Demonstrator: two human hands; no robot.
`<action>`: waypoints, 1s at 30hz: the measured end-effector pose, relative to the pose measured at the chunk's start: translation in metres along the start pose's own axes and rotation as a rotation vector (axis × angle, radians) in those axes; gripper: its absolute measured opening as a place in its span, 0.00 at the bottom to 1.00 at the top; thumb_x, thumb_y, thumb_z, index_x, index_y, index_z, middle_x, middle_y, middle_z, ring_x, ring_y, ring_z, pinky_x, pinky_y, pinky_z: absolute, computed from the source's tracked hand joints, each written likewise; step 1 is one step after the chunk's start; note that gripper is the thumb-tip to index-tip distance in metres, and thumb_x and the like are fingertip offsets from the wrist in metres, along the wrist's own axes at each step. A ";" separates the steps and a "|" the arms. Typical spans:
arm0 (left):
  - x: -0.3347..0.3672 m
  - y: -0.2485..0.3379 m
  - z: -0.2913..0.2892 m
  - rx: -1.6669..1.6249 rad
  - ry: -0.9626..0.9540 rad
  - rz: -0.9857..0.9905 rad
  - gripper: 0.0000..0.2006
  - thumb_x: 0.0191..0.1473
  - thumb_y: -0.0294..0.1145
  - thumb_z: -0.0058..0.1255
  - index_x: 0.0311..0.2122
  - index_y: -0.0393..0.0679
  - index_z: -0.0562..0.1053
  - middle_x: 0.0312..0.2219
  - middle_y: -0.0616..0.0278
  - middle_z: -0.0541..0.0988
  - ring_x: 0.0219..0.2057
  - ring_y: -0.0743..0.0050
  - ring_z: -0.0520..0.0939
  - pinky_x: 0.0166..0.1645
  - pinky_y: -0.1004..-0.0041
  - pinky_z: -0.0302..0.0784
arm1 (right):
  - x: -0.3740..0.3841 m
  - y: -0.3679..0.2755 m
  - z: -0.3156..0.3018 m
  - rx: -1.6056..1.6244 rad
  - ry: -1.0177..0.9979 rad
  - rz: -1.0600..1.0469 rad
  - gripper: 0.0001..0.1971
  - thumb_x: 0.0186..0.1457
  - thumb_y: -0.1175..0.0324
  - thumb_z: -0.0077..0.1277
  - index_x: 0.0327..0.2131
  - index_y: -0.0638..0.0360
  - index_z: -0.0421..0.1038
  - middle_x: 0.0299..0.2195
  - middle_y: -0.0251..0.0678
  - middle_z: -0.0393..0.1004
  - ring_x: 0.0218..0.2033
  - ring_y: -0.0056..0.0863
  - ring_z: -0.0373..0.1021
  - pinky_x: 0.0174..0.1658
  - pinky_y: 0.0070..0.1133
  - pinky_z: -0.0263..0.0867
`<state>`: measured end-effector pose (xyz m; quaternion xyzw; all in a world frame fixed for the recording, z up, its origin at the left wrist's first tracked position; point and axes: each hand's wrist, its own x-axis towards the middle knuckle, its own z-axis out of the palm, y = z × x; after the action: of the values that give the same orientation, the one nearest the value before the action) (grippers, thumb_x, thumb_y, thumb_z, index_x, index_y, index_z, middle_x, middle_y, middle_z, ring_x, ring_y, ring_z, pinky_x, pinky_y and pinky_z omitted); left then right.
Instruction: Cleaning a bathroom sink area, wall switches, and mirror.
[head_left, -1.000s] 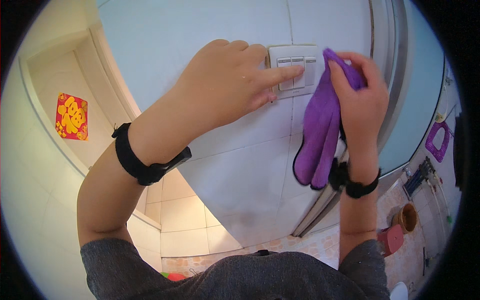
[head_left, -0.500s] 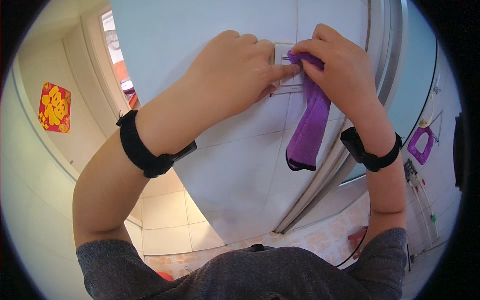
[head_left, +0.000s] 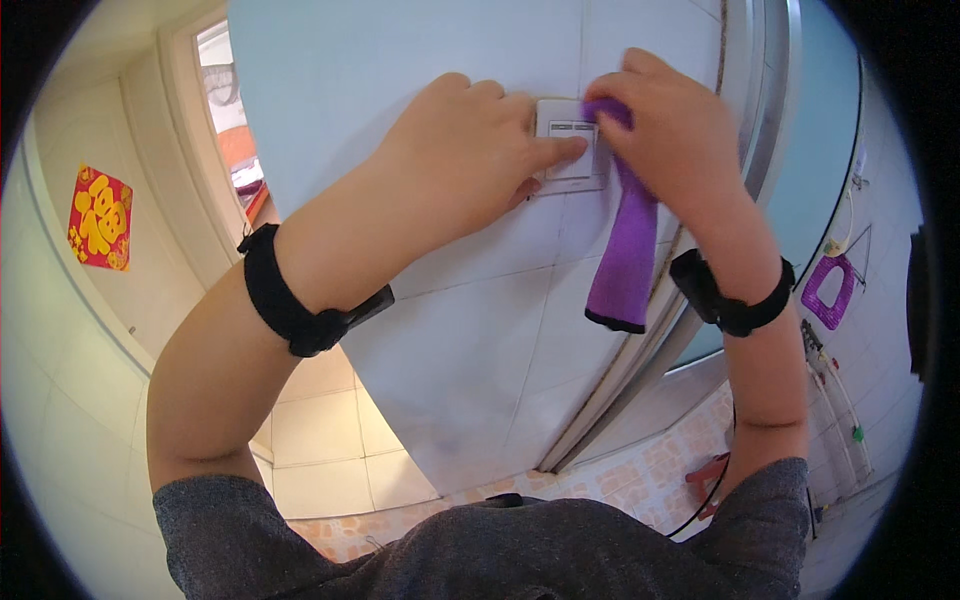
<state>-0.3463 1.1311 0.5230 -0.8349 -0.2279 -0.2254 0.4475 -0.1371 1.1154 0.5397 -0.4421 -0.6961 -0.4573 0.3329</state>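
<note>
A square light-coloured wall switch (head_left: 571,166) with two rockers is set in the pale tiled wall. My left hand (head_left: 470,145) is beside its left edge, the index finger stretched across the rockers and the other fingers bent near the wall. Nothing is held in that hand. To the right of the switch, my right hand (head_left: 672,130) is closed on a purple cloth (head_left: 624,250) with a dark edge. A folded bit of the cloth shows at its fingertips by the plate's upper right corner; the rest hangs down along the wall.
A metal door frame (head_left: 640,390) runs down the wall's right side. At the left are a door with a red and yellow decoration (head_left: 100,217) and a doorway. A purple ring-shaped item (head_left: 828,292) and pipes (head_left: 845,400) are on the right. Tiled floor (head_left: 320,430) lies below.
My right hand and the cloth have come away from my left index finger, uncovering more of the switch. The cloth's lower end has swung slightly right. My left fingertip stays on the switch.
</note>
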 end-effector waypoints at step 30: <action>0.001 0.003 -0.006 -0.064 -0.071 -0.039 0.22 0.46 0.38 0.56 0.49 0.64 0.72 0.30 0.61 0.74 0.33 0.63 0.77 0.38 0.65 0.71 | 0.053 0.027 0.000 0.075 0.322 0.021 0.07 0.46 0.62 0.54 0.28 0.51 0.74 0.29 0.33 0.73 0.34 0.35 0.71 0.37 0.27 0.67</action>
<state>-0.3449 1.1241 0.5244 -0.8517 -0.2524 -0.2115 0.4077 -0.1331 1.1371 0.5951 -0.3578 -0.6457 -0.4923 0.4611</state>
